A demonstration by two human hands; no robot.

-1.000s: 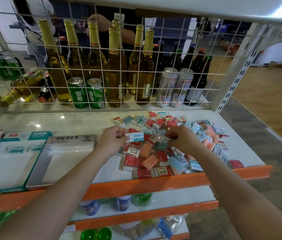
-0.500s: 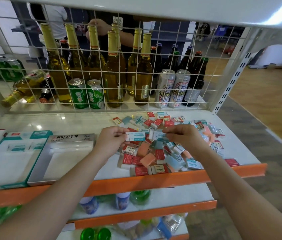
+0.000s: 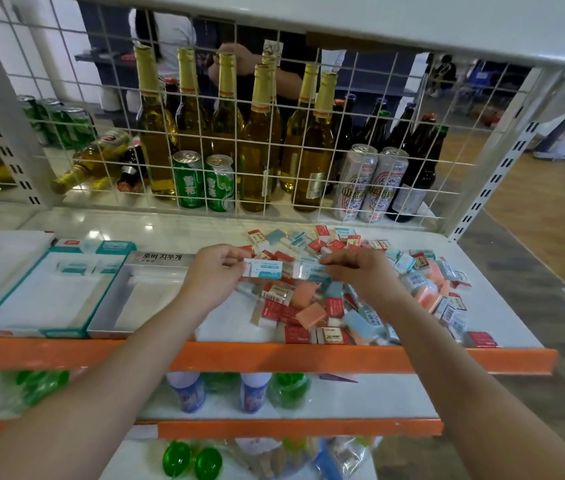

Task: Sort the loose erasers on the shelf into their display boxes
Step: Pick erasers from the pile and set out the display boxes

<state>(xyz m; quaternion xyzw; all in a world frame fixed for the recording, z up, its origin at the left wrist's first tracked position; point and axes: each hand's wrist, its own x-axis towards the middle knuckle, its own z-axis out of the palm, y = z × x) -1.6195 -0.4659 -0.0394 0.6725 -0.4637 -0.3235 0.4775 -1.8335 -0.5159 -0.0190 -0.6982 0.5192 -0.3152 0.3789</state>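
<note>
A heap of loose erasers (image 3: 312, 313) in red, teal, orange and pale blue wrappers covers the right half of the white shelf (image 3: 170, 230). My left hand (image 3: 215, 275) pinches a white and teal eraser (image 3: 265, 268) above the heap's left edge. Just right of it, my right hand (image 3: 357, 271) pinches another white and teal eraser (image 3: 312, 271), held end to end with the first. Three open display boxes lie at the left: a grey one (image 3: 128, 292), a teal one (image 3: 76, 327) holding two teal erasers (image 3: 73, 266), and a white one (image 3: 4, 244).
A wire grid (image 3: 274, 133) backs the shelf, with beer bottles and cans behind it. An orange lip (image 3: 308, 355) runs along the shelf's front edge. Lower shelves hold bottles and packets. A person stands beyond the grid. Floor lies to the right.
Both hands rose slightly from the heap. My right hand lifted a white and teal eraser and brought it up beside the one in my left hand.
</note>
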